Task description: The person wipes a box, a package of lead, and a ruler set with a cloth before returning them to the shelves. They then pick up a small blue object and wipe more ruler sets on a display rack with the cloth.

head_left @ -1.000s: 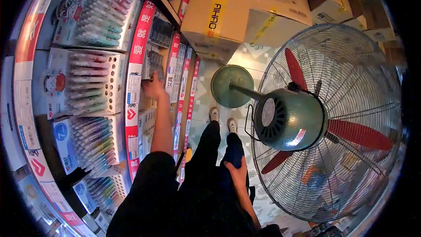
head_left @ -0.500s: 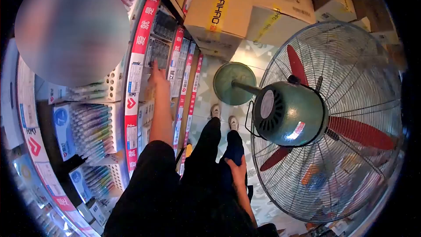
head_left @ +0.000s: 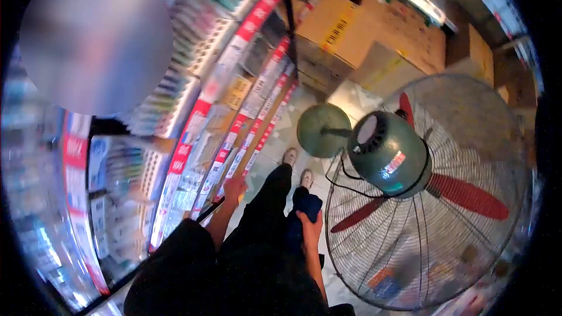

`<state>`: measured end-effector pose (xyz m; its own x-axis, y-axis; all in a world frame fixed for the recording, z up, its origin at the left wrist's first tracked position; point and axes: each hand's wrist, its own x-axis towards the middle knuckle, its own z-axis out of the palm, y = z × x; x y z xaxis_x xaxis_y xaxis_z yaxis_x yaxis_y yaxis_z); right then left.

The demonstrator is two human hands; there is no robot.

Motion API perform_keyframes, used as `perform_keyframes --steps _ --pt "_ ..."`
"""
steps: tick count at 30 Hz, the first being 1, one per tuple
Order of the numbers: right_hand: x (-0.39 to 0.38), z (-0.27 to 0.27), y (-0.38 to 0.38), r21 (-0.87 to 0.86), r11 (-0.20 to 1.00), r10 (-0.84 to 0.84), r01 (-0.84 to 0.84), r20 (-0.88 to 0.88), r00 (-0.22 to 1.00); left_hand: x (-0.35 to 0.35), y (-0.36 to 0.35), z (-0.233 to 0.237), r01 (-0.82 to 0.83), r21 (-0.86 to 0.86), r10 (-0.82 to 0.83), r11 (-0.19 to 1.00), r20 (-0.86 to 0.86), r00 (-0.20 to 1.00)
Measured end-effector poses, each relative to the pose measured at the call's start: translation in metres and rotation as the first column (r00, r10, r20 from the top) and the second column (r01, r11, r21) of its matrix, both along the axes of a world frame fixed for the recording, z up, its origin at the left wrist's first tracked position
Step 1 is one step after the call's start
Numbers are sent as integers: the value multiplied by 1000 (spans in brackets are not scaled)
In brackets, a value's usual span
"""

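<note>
My left hand hangs low beside the lower shelf edges, left of my dark trouser leg. Motion blur smears its fingers, and no object shows in it. In front of my right thigh, my right hand has its fingers closed on a dark blue cloth-like thing. The shelf labels in red and white run diagonally past my left hand.
A large floor fan with red blades fills the right side, its round green base on the tiled floor. Cardboard boxes are stacked ahead. Shelves with rows of pens line the left. A blurred disc covers the upper left.
My left hand has dropped from the shelf goods down toward my leg. The view has turned, so shelves, boxes and fan appear shifted and tilted. My right hand remains near my thigh.
</note>
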<state>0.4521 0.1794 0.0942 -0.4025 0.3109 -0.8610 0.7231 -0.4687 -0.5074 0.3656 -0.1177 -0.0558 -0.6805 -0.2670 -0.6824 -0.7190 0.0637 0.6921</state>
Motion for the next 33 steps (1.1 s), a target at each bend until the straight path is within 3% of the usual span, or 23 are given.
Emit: perform_keyframes --steps 1,2,4,6,7,8,9,10,11,13,14,17,18,21,25,28,30,33 --pt "-4 0 2 -22 999 31 -31 -24 999 23 -7 1 70 -143 -62 987 65 996" --pt "-8 -1 3 -43 997 60 -62 -50 997 21 10 50 -299 -90 312 950 286 906" --pt "-9 -1 6 -130 985 98 -116 -137 986 52 -7 59 -340 -100 352 935 156 923" --pt "-13 8 9 -187 972 111 -144 -175 978 61 -22 66 -201 -413 131 888 -194 972" --pt "-7 -3 7 -169 974 120 -149 -173 978 57 -30 69 -164 -574 -31 802 -315 949" --pt "1 -18 6 -150 977 128 -154 -170 977 50 -38 69 -215 -684 -21 697 -320 947" --pt "5 -26 7 -127 977 144 -169 -181 973 28 -23 116 -236 -681 111 693 -222 969" --pt "5 -17 5 -136 974 151 -179 -192 970 23 -36 101 -391 -660 -64 641 -554 830" --pt "3 6 4 -141 973 152 -182 -200 968 8 -35 118 -351 -766 -154 538 -499 853" --pt "11 1 10 -115 970 177 -214 -269 947 -16 -37 133 -295 -794 -219 532 -465 858" --pt "15 2 10 -84 983 145 -161 -169 975 -29 -37 135 -267 -804 -257 532 -453 854" --pt "21 11 21 -65 966 227 -250 -249 942 -49 -34 120 -181 -836 -333 517 -392 858" --pt "27 5 21 18 979 203 -204 -205 957 -49 -33 114 -218 -830 -318 513 -420 850" --pt "38 3 24 57 981 193 -185 -222 956 -55 -20 120 -319 -802 -222 505 -478 850" --pt "62 -24 25 64 977 212 -204 -164 963 -60 -21 108 -229 -784 -251 577 -436 864" --pt "71 -10 11 15 977 211 -213 -220 952 -58 -20 91 -33 -810 -252 585 -221 942" --pt "83 -6 6 1 977 207 -214 -255 944 -52 -22 84 -153 -818 -335 555 -387 859" --pt "89 16 -1 -3 979 201 -204 -160 967 -47 -21 137 -198 -846 -486 494 -457 745"
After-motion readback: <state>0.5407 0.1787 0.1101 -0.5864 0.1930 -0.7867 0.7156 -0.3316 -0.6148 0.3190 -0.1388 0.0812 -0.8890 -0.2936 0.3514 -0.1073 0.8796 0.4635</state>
